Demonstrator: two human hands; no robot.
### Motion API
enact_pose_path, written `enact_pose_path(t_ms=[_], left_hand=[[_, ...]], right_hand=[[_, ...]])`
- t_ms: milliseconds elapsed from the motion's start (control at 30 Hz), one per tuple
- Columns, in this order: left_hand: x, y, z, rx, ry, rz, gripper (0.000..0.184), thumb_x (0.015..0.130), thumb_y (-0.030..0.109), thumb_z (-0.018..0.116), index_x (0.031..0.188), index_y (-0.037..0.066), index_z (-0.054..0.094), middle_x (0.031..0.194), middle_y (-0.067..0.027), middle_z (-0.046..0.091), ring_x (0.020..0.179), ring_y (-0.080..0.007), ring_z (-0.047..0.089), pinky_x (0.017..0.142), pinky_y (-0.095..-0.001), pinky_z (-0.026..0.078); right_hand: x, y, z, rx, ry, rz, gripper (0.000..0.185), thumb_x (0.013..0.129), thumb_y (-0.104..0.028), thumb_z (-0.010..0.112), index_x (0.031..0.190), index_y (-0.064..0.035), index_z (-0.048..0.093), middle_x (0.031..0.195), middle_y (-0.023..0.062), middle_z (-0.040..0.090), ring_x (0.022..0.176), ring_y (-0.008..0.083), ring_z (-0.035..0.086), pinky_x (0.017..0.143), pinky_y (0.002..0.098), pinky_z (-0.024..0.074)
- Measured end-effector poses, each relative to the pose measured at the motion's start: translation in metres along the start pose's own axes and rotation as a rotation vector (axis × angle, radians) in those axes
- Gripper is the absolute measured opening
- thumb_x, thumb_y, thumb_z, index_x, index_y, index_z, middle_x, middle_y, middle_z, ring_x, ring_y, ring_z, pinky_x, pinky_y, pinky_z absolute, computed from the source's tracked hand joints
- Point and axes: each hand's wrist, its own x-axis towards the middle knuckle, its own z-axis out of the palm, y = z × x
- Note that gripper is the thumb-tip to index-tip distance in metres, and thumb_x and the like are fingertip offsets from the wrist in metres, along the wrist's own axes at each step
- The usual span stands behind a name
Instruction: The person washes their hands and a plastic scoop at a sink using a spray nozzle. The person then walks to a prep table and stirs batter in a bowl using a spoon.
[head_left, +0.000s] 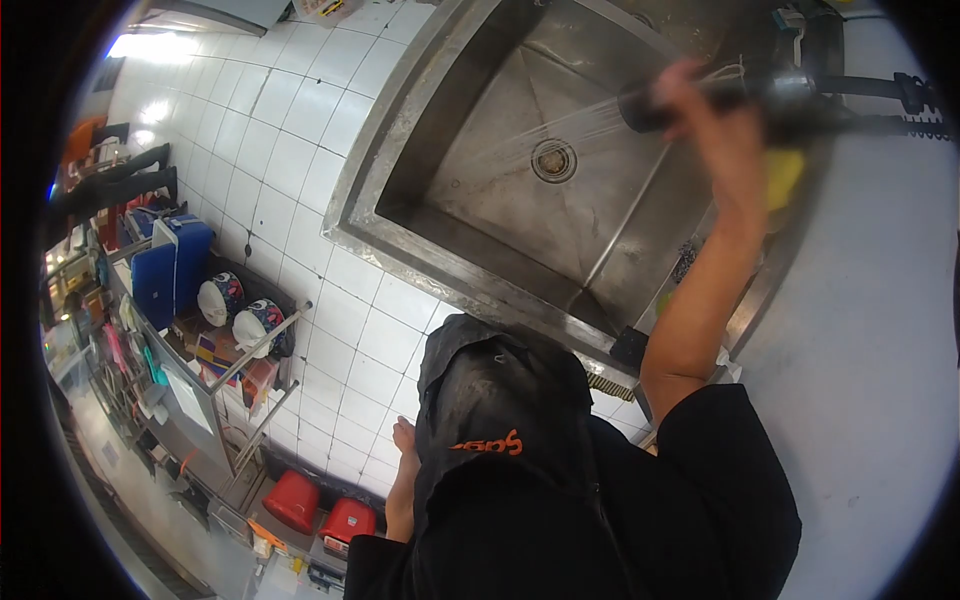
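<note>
My right hand (690,95), blurred by motion, is closed around a black spray nozzle (637,108) above the sink (500,130). A fan of water leaves the nozzle toward the left, over the round drain (553,160). Behind the hand, a dark hose with a spring coil (925,128) runs to the wall. My left hand (403,435) hangs low beside the black apron (505,400), partly hidden by it. Its visible fingers look loosely apart, with nothing seen in them.
White tiles (340,130) lie left of the metal sink rim. A metal rack (215,400) holds blue containers (175,260), patterned round items (258,325) and red tubs (290,500). Something yellow (785,178) sits by the sink's right side. Dark-clothed legs (120,185) show far left.
</note>
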Motion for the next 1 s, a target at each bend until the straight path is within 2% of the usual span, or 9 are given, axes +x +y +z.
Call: enact_pose_path(t_ms=[133,300,433,600,833,1000], left_hand=[[0.026,-0.03,0.03,-0.005,0.016,-0.024,0.065,0.098,0.049,0.033,0.101,-0.009,0.063,0.099,-0.0348,0.064,0.099,-0.0508,0.06,0.088,-0.0539,0.046],[0.003,-0.007,0.007,-0.001,-0.001,-0.006,0.065,0.098,0.049,0.033,0.102,-0.009,0.062,0.101,-0.0346,0.064,0.101,-0.0503,0.06,0.089,-0.0535,0.046],[0.022,-0.031,0.028,0.018,-0.01,-0.028,0.064,0.098,0.048,0.034,0.101,-0.009,0.062,0.101,-0.0347,0.064,0.101,-0.0505,0.06,0.089,-0.0537,0.045],[0.001,0.0,0.002,0.035,0.009,0.041,0.064,0.098,0.048,0.033,0.101,-0.009,0.062,0.102,-0.0351,0.064,0.101,-0.0508,0.059,0.089,-0.054,0.045],[0.005,-0.013,0.003,0.078,-0.022,0.102,0.064,0.098,0.048,0.032,0.103,-0.009,0.062,0.102,-0.0352,0.063,0.101,-0.0511,0.059,0.089,-0.0545,0.045],[0.0,-0.006,0.002,0.031,-0.007,0.025,0.064,0.098,0.048,0.033,0.102,-0.009,0.062,0.101,-0.035,0.064,0.1,-0.0512,0.059,0.088,-0.0542,0.046]], right_hand=[[0.001,0.005,-0.009,-0.139,0.056,-0.013,0.03,0.084,-0.031,0.075,0.094,-0.0029,0.069,0.075,0.0029,0.065,0.059,0.0097,0.057,0.057,0.0233,0.0438],[0.007,0.021,-0.023,-0.28,0.098,0.06,0.034,0.083,-0.036,0.075,0.095,-0.0044,0.069,0.075,0.0021,0.065,0.059,0.0099,0.057,0.057,0.0242,0.0435],[0.005,0.018,-0.013,-0.179,0.058,0.013,0.03,0.083,-0.031,0.075,0.095,-0.0034,0.069,0.076,0.0027,0.066,0.06,0.01,0.057,0.057,0.0236,0.0439],[0.002,0.004,0.005,0.014,0.024,0.013,0.024,0.084,-0.024,0.075,0.093,-0.0029,0.068,0.076,0.0036,0.066,0.061,0.0096,0.057,0.056,0.023,0.044],[-0.001,-0.005,0.006,0.055,-0.018,-0.003,0.024,0.084,-0.025,0.073,0.093,-0.0034,0.068,0.074,0.0028,0.065,0.06,0.009,0.056,0.057,0.0225,0.0426],[-0.004,-0.007,0.008,0.075,-0.016,0.007,0.024,0.084,-0.025,0.073,0.094,-0.0035,0.068,0.074,0.0028,0.065,0.059,0.0089,0.056,0.057,0.0225,0.0423]])
